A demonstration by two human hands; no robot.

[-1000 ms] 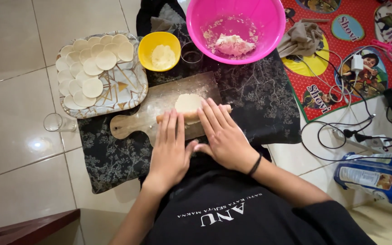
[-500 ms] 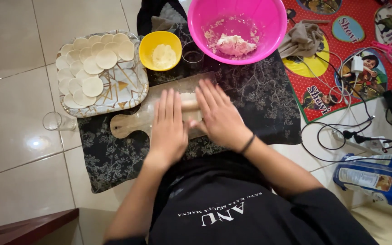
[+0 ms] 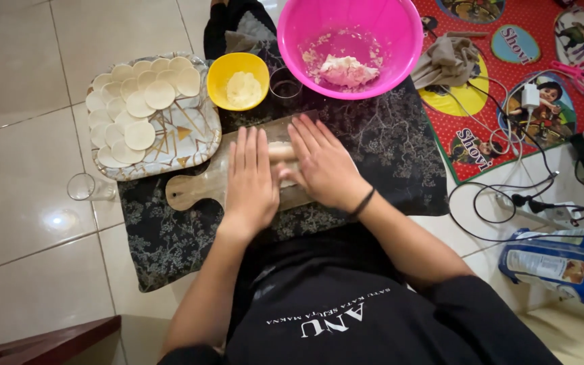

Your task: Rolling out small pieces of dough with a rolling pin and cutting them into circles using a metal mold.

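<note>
I note a pale wooden board (image 3: 201,189) with a smooth, matt face. The cloth mat (image 3: 400,155) beneath it is dark fabric, matt, printed with a pale branching pattern. The pink bowl (image 3: 400,40) and yellow bowl (image 3: 228,67) I judge to be glossy plastic. The dough discs (image 3: 140,135) look soft, matt and floury. The floor tiles (image 3: 21,203) are smooth, glazed and reflective. The blue bag (image 3: 562,267) is shiny plastic film.

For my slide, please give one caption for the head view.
Both hands, left hand and right hand, press flat on a wooden board.
</note>
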